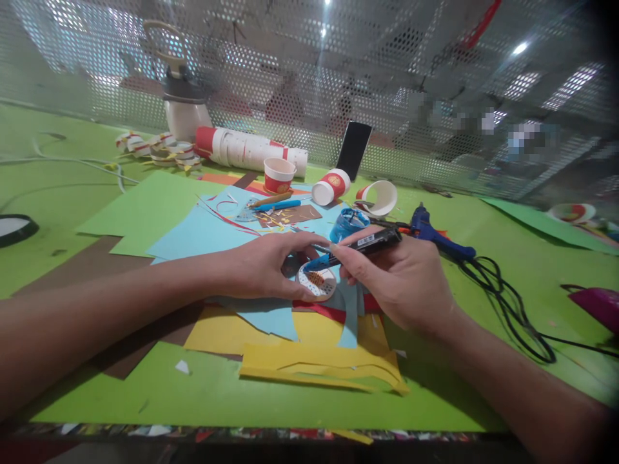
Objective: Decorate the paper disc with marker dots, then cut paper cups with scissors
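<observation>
Gripping a black marker (370, 241) in our right hand (403, 283), we touch its tip to the small round paper disc (316, 282), which our left hand (268, 264) pinches at its edge. The disc lies on coloured paper sheets (271, 322), with a blue glue gun (435, 233) beyond it.

Single head camera, close above green table (72, 200), facing forward-down toward mesh wall (435, 77).
</observation>
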`<move>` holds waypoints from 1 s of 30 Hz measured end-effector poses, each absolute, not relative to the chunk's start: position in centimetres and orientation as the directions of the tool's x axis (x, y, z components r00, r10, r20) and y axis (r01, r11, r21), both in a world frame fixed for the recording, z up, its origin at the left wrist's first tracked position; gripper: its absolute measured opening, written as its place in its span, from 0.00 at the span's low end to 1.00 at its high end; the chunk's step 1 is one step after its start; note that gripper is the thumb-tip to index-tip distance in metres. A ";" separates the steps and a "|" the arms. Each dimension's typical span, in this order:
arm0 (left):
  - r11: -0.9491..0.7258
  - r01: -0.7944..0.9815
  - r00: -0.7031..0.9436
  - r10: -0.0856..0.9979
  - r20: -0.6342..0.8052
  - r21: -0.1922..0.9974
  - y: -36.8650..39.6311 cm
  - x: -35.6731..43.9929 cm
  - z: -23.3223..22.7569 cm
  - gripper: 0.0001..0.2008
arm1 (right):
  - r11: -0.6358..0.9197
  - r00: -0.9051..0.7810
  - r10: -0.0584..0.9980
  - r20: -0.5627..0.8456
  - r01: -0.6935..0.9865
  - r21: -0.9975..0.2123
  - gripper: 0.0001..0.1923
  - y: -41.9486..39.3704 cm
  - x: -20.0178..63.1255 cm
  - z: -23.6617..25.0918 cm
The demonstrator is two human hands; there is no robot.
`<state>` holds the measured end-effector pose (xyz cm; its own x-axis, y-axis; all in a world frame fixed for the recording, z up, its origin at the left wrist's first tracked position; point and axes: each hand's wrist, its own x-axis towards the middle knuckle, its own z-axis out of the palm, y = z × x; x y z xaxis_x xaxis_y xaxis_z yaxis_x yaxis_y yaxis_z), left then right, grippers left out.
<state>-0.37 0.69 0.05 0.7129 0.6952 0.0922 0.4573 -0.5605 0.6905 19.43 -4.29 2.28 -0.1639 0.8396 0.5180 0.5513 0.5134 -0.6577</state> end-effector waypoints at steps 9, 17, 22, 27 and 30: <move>-0.560 0.447 0.709 0.697 0.106 0.698 0.7 -0.3 0.1 0.36 | 0.462 -0.068 0.846 0.528 0.586 -0.666 0.13 -4.0 20.0 2.6; -0.578 0.455 0.713 0.692 0.112 0.677 0.8 -0.4 0.1 0.37 | 0.480 -0.117 0.848 0.517 0.585 -0.654 0.11 -3.9 19.7 2.5; -0.581 0.462 0.708 0.696 0.116 0.670 0.6 -0.5 0.1 0.36 | 0.471 -0.146 0.862 0.485 0.583 -0.662 0.09 -4.1 19.8 2.6; -0.584 0.456 0.708 0.695 0.124 0.672 0.7 -0.4 0.0 0.36 | 0.472 -0.164 0.865 0.474 0.589 -0.656 0.08 -4.2 19.7 2.8; -0.582 0.443 0.711 0.691 0.128 0.682 0.7 -0.4 0.0 0.36 | 0.465 -0.153 0.867 0.474 0.590 -0.660 0.08 -4.1 19.6 2.8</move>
<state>-0.39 0.74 -0.04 0.7112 0.6913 0.1277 0.4429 -0.5816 0.6823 19.62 -4.14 2.80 -0.1534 0.8671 0.4739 0.5903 0.4650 -0.6598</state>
